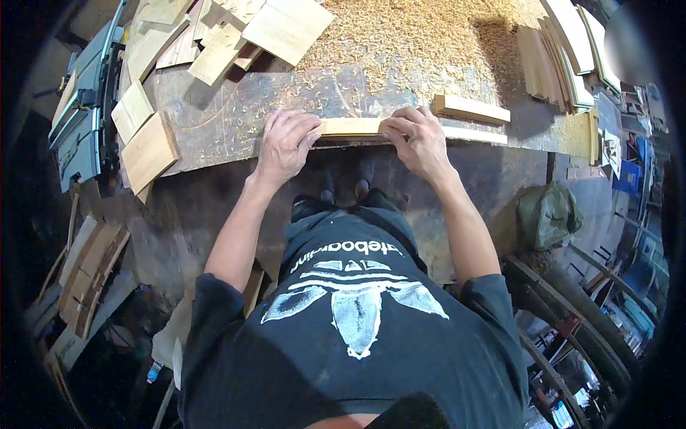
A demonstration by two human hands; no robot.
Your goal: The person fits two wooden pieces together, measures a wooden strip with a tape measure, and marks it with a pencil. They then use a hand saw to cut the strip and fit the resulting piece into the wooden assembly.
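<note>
A short wooden strip (351,128) lies level at the near edge of the workbench (229,121). My left hand (287,139) is closed on its left end, and my right hand (416,136) pinches the right end between thumb and fingers. Both ends of the strip are hidden under the fingers. Just beyond my right hand, a thicker wooden block (471,109) rests on the bench. A pale thin strip (475,135) runs along the bench edge to the right of that hand.
Wood shavings (421,43) cover the back of the bench. Wooden boards (286,32) are piled at the back left, with a square board (150,151) overhanging the left edge. Planks (547,68) are stacked at the right. A green bag (549,216) sits below on the right.
</note>
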